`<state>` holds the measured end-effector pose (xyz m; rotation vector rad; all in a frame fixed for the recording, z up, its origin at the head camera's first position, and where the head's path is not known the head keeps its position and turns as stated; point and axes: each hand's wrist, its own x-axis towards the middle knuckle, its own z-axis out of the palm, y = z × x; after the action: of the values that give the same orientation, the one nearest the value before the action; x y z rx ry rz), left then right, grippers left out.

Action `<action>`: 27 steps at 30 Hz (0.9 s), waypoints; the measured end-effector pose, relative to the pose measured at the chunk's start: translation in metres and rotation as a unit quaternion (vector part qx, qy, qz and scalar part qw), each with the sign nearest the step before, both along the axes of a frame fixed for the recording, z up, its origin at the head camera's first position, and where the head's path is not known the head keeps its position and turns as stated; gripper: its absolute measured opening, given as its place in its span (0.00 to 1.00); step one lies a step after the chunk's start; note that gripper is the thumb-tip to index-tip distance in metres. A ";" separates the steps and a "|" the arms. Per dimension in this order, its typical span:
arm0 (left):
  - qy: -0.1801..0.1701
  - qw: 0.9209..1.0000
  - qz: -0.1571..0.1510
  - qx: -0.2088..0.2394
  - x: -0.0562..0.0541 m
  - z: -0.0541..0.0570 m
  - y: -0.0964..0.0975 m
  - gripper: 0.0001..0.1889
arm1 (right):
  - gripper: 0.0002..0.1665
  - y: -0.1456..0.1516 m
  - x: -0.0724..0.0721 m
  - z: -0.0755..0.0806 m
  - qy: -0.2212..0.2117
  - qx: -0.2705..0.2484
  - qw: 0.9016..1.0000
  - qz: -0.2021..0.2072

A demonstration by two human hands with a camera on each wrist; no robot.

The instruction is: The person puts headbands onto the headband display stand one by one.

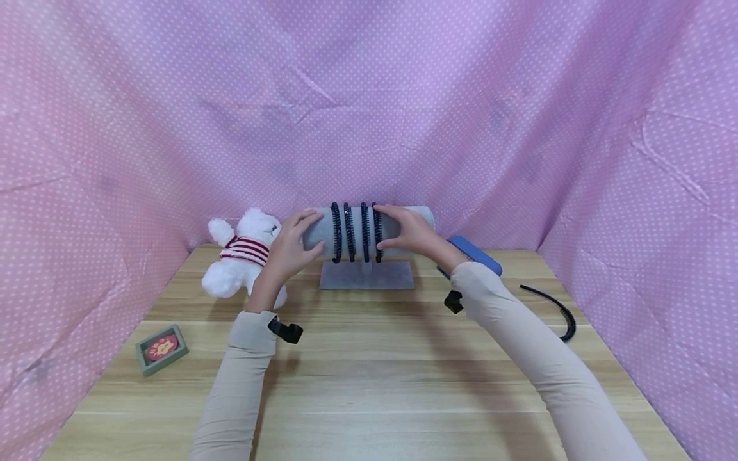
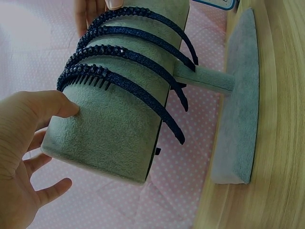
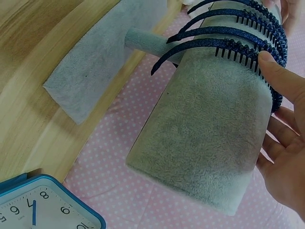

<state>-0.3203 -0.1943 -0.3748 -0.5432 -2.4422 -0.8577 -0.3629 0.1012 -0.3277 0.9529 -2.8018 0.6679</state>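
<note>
A grey velvety headband stand (image 1: 366, 275) stands at the back of the table, its padded roll level on a short post. Several dark blue beaded headbands (image 2: 138, 88) with comb teeth sit side by side over the roll. My left hand (image 1: 293, 246) holds the roll's left end; in the left wrist view its thumb (image 2: 66, 106) rests on the padding beside the nearest headband, with the other fingers behind and below. My right hand (image 1: 409, 229) grips the rightmost headband (image 3: 205, 44), thumb on its toothed edge and fingers round the back of the roll.
A white plush toy (image 1: 245, 250) in a striped sweater lies left of the stand. Nearer the front left is a small green-framed plaque (image 1: 163, 349). Behind my right forearm sits a blue-rimmed clock (image 3: 47, 200). A dark headband (image 1: 567, 317) lies at the table's right side.
</note>
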 end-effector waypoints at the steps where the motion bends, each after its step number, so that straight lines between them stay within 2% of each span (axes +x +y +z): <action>1: -0.001 1.000 0.000 0.000 0.000 0.000 0.000 0.32 | 0.54 0.000 0.000 0.000 -0.002 -0.001 1.000 0.002; 14: -0.010 1.000 0.002 0.002 0.003 0.002 0.001 0.31 | 0.52 0.022 0.007 0.008 -0.009 -0.024 0.999 0.045; 22: -0.003 1.000 0.003 0.004 0.002 0.001 0.001 0.31 | 0.47 0.063 0.017 0.008 -0.004 -0.031 0.999 0.012; 27: -0.003 1.000 0.003 0.003 0.002 0.001 0.001 0.32 | 0.44 0.095 0.028 0.007 0.007 -0.032 0.999 0.002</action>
<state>-0.3186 -0.1931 -0.3737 -0.5323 -2.4452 -0.8652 -0.3349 0.1959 -0.3203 0.9473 -2.7486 0.7433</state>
